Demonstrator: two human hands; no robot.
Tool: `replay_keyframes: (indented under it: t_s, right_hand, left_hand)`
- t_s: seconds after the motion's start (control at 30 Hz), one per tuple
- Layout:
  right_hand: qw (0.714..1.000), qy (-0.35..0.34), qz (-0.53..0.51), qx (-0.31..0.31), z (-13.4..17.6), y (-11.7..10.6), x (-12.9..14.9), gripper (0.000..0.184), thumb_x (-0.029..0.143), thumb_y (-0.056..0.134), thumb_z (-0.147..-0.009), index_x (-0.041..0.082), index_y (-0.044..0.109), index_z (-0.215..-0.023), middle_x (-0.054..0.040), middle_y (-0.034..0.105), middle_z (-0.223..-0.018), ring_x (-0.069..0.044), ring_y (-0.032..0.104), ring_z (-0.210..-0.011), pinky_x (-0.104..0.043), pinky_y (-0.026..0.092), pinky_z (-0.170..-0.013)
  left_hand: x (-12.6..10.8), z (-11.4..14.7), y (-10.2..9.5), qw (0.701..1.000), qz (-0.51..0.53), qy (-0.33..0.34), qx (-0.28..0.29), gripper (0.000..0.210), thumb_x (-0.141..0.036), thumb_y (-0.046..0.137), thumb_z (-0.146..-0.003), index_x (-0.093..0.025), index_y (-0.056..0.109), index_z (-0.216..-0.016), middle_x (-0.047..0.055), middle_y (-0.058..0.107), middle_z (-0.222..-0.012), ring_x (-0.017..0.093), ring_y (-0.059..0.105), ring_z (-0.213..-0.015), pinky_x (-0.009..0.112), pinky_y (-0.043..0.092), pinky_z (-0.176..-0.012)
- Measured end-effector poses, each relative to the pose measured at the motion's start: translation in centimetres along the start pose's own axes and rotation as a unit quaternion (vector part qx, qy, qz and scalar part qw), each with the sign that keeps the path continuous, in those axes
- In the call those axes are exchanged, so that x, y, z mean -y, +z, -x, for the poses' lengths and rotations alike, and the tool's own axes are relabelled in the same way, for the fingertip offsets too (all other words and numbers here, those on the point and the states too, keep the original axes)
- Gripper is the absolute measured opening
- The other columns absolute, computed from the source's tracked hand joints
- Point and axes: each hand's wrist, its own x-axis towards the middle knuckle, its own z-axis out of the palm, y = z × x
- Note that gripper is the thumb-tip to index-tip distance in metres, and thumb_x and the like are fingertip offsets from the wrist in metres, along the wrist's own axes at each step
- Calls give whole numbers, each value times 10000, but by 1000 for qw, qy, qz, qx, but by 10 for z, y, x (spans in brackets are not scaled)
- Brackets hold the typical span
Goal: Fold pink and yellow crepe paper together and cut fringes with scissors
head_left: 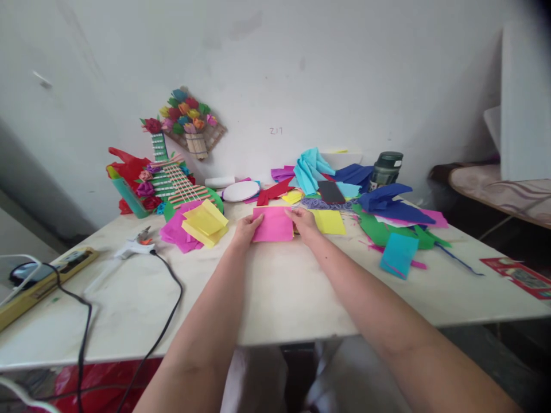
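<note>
Between my two hands is a pink rectangle of paper (272,225), held up over the white table (284,292). My left hand (248,228) grips its left edge, thumb on the front. At its upper right corner my right hand (303,220) pinches it the same way. A thin yellow rim shows along the pink paper's edge, so another sheet may lie behind it. A yellow paper sheet (329,222) lies just right of my right hand. Left of my left hand, folded yellow papers (205,222) rest on magenta papers (178,232).
A glue gun (135,245) with a black cord and a power strip (47,281) lie at the left. Behind stands a guitar-shaped craft (174,180) with paper flowers. Blue and green papers (387,201), a turquoise piece (399,255), a phone (331,193) and a dark bottle (386,169) occupy the right.
</note>
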Motion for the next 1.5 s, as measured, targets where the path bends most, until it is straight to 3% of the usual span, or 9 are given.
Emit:
replay_keyframes:
  t_s: [0.27, 0.37, 0.5, 0.77, 1.1, 1.5]
  right_hand:
    - [988, -49, 142, 22, 2, 0, -5, 380, 499, 660, -536, 198, 428, -517, 65, 398, -452, -91, 367, -460, -230, 284, -447]
    - [976, -74, 206, 3, -1, -1, -7, 402, 500, 593, -606, 206, 349, -477, 71, 300, -432, -84, 303, -457, -229, 237, -444]
    - [966, -100, 239, 11, -3, -5, -7, 370, 472, 495, -697, 209, 342, -486, 61, 268, -447, -93, 279, -468, -243, 220, -461]
    - [970, -99, 220, 34, -1, -8, -4, 429, 569, 430, -731, 206, 371, -510, 50, 329, -454, -104, 335, -482, -244, 245, -469]
    - [989, -46, 117, 75, -2, -6, -5, 320, 465, 670, -550, 178, 562, -639, 35, 535, -536, -118, 463, -509, -241, 355, -496]
    - [987, -68, 145, 28, -10, -8, -14, 241, 389, 623, -570, 185, 507, -517, 66, 420, -449, -89, 362, -453, -229, 284, -463]
  left_hand:
    - [3, -4, -2, 999, -20, 31, -6, 520, -539, 691, -572, -125, 686, -886, 58, 683, -702, 158, 607, -583, 252, 460, -556]
    - [1, -1, 0, 999, -32, 30, -17, 512, -548, 687, -569, -126, 691, -859, 55, 680, -687, 159, 606, -586, 252, 456, -559]
    - [0, 2, 1, 999, -21, 23, -10, 482, -509, 722, -546, -128, 692, -841, 50, 677, -676, 153, 600, -578, 250, 455, -561]
    - [2, 2, -2, 1000, 8, 8, 0, 472, -464, 770, -492, -122, 691, -807, 62, 678, -682, 153, 601, -570, 249, 449, -542]
    - [-1, 3, 0, 999, 22, 12, -30, 471, -503, 730, -547, -105, 685, -794, 72, 677, -667, 150, 604, -562, 237, 451, -518]
    - [5, -1, -5, 998, 59, -6, -1, 436, -419, 759, -561, -108, 682, -856, 79, 690, -713, 150, 618, -558, 250, 487, -525]
